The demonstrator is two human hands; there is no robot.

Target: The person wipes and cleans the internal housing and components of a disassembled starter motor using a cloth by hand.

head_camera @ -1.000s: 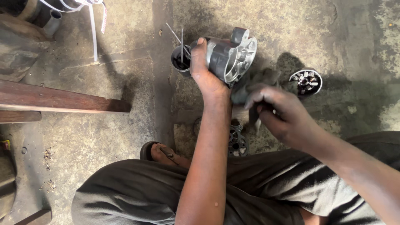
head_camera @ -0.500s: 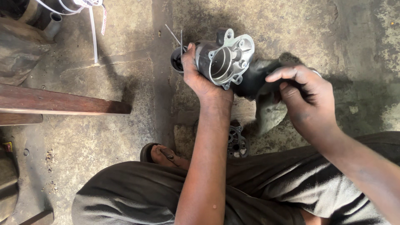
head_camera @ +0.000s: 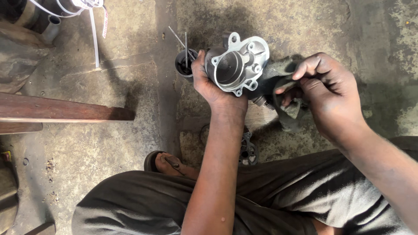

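Observation:
My left hand (head_camera: 213, 89) grips a silver cast-metal motor housing (head_camera: 237, 65) and holds it up over the concrete floor, its round open end turned toward me. My right hand (head_camera: 324, 93) is just to the right of the housing and pinches a dark grey rag (head_camera: 289, 106) that hangs against the housing's side. A small black cup (head_camera: 185, 65) with thin metal rods sticking out of it stands on the floor just left of my left hand. Between my knees lies a dark metal part (head_camera: 249, 150), half hidden by my left forearm.
A brown wooden plank (head_camera: 65, 113) runs in from the left edge. White plastic strapping (head_camera: 93, 30) and dark pipes (head_camera: 48, 19) lie at the top left. My sandalled foot (head_camera: 167, 163) and dark trousers (head_camera: 143, 204) fill the lower frame. The floor is stained concrete.
My left hand has turned the housing so its open end faces me more squarely. My right hand rose from near my lap, took the rag and brought it against the housing's right side.

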